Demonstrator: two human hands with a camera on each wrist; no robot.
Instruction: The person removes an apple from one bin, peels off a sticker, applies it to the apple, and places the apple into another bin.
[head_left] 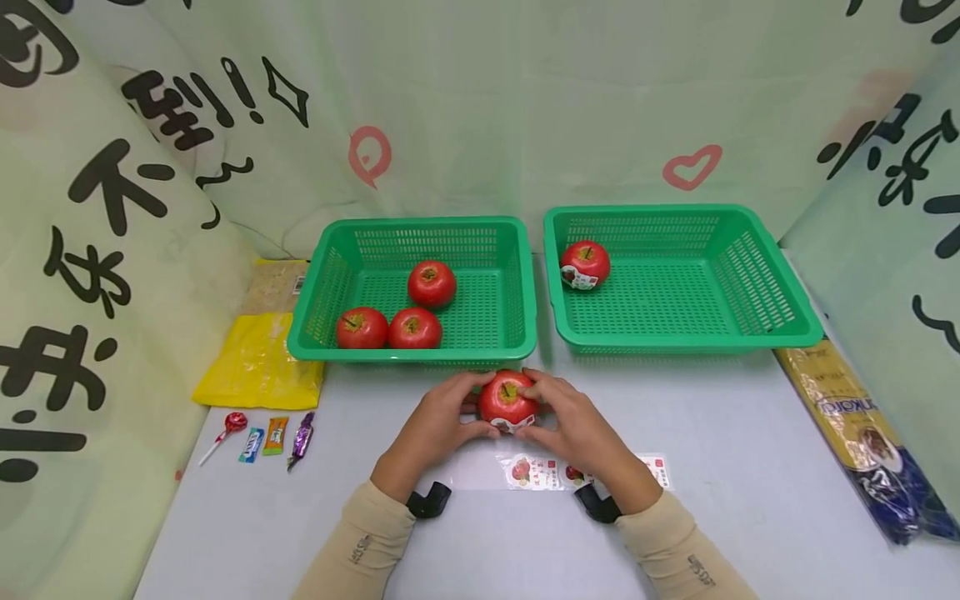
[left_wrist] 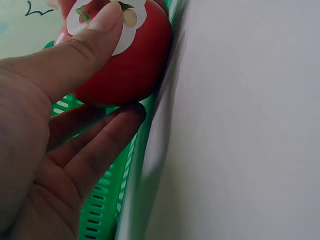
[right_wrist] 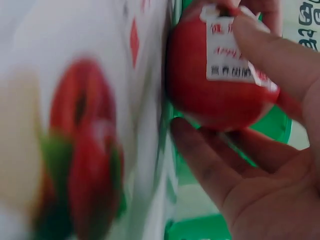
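A: Both green baskets [head_left: 525, 287] are sitting behind; the left hand [head_left: 438, 417] and right hand [head_left: 573, 425] are cupping a red apple [head_left: 507, 398] just above the table.

B: Thumbs are pinching its sticker [left_wrist: 125, 25]; probably it's creasing if they slide.

Ahead of both hands: left basket [head_left: 525, 275] and right basket [head_left: 558, 325], rims blocking low passage; narrow gap between them. Beneath the right hand [head_left: 577, 425]: sticker sheet [head_left: 540, 472]. Left of the left hand [head_left: 438, 417]: bare tabletop [head_left: 360, 433], then candies [head_left: 274, 436].
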